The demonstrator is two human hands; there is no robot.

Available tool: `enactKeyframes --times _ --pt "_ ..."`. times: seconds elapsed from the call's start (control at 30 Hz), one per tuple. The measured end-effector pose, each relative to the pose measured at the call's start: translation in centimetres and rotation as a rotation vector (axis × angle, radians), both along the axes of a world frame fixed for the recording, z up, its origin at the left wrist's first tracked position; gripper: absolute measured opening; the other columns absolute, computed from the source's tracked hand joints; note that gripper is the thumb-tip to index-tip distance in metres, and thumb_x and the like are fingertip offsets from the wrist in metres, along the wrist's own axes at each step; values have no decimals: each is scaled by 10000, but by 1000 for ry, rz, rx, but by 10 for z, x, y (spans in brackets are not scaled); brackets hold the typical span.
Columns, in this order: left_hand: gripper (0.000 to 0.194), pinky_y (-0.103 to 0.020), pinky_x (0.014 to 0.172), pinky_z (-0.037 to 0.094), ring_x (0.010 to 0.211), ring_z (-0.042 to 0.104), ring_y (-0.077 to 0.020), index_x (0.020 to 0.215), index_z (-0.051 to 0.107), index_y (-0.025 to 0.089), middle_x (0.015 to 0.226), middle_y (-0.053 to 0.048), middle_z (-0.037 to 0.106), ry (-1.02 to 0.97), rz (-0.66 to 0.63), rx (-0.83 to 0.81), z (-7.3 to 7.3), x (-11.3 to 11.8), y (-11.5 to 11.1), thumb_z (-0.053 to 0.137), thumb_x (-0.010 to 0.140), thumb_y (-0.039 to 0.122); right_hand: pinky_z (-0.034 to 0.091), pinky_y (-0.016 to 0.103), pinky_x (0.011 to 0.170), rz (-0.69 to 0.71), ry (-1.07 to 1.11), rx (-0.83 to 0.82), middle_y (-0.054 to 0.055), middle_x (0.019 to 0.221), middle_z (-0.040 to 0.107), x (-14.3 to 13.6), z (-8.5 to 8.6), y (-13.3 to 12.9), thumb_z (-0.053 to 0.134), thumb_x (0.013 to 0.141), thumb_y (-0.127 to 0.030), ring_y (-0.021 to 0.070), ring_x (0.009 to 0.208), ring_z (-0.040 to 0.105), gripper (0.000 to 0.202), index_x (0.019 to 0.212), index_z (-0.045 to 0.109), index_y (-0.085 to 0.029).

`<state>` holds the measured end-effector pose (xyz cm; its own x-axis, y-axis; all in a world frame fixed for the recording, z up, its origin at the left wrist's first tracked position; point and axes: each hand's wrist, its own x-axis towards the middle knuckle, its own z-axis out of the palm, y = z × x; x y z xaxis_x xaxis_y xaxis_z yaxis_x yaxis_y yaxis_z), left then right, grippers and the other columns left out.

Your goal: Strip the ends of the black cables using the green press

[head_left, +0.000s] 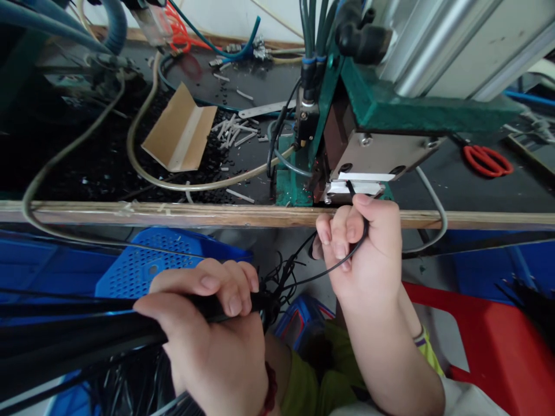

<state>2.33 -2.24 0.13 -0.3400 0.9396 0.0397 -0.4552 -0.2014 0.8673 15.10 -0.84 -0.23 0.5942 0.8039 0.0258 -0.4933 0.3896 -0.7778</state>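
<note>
My left hand [212, 329] is wrapped round a thick bundle of black cables [78, 341] that runs off to the left; loose thin ends fan out past my fingers. Between thumb and fingers of my right hand [364, 242] is one thin black cable [333, 267], which loops back toward the bundle. Its tip points up into the narrow slot between the white-edged jaws [355, 184] of a green press machine [416, 115]. How deep the tip sits, I cannot tell.
Black scraps and short white tube pieces [234, 132] litter the bench, with a folded piece of cardboard [180, 133]. Red-handled scissors [488, 160] lie right of the press. Hoses hang over the bench's wooden edge [208, 215]. Below are a blue perforated basket [151, 260] and a red stool [489, 323].
</note>
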Motion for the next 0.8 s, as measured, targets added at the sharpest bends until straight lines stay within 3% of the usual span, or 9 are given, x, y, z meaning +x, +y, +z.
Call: enactKeyframes --times 0.13,0.6,0.8 --pt "554 -350 599 405 525 323 -174 767 598 239 584 29 373 1 -3 8 -2 -3 -1 392 1238 446 447 240 543 10 33 4 -58 368 413 0 0 0 760 892 -315 66 384 363 536 436 491 -236" --pt "498 -273 580 477 526 357 -146 755 611 223 583 44 400 -60 -12 14 -6 -7 0 689 1113 561 432 247 521 -26 11 0 -54 359 397 -4 0 1 750 866 -322 74 382 312 511 433 491 -239" --pt "514 -237 484 426 467 367 -116 721 627 210 551 45 430 -89 -5 49 -7 -10 2 784 1050 573 393 270 485 -8 13 -7 -42 364 403 -6 -4 1 806 859 -399 113 413 408 519 441 539 -248"
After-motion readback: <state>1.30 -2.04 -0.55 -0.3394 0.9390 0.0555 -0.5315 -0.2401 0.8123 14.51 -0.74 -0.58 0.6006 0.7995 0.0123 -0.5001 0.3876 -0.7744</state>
